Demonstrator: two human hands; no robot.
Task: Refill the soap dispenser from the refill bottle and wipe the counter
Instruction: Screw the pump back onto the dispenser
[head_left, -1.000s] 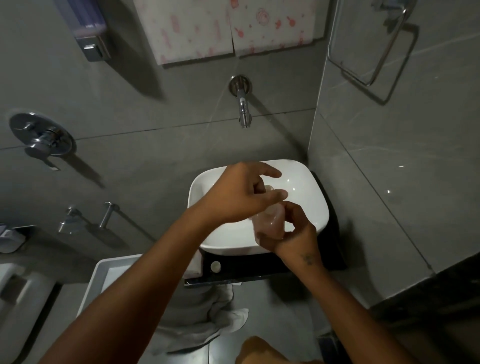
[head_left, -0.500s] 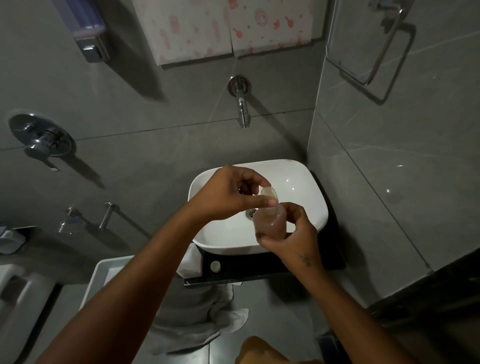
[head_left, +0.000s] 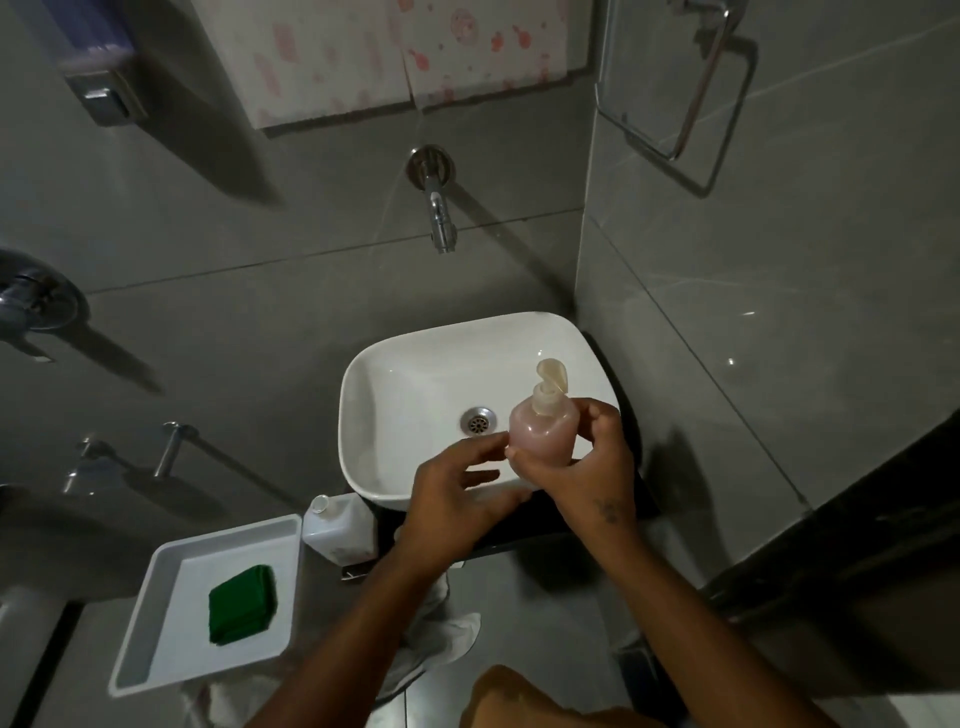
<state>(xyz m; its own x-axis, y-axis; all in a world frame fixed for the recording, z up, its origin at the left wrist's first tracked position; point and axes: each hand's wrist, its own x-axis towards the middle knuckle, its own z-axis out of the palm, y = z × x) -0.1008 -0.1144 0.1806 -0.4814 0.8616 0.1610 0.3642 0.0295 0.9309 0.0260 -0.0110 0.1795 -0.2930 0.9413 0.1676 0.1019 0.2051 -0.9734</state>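
A clear pump soap dispenser with pinkish liquid is held upright over the front right of the white basin. My right hand grips its body from the right and below. My left hand hovers just left of it, fingers spread, fingertips near the dispenser's base, holding nothing. The white refill bottle, cap off, stands on the dark counter left of the basin. A green cloth lies in a white tray.
A chrome tap projects from the grey wall above the basin. A wall-mounted dispenser hangs top left, a towel ring top right. White fabric hangs below the counter edge.
My left hand has come off the pump top and dropped down to the left of the dispenser. The pump head now shows fully. The view has shifted, revealing the tray and refill bottle.
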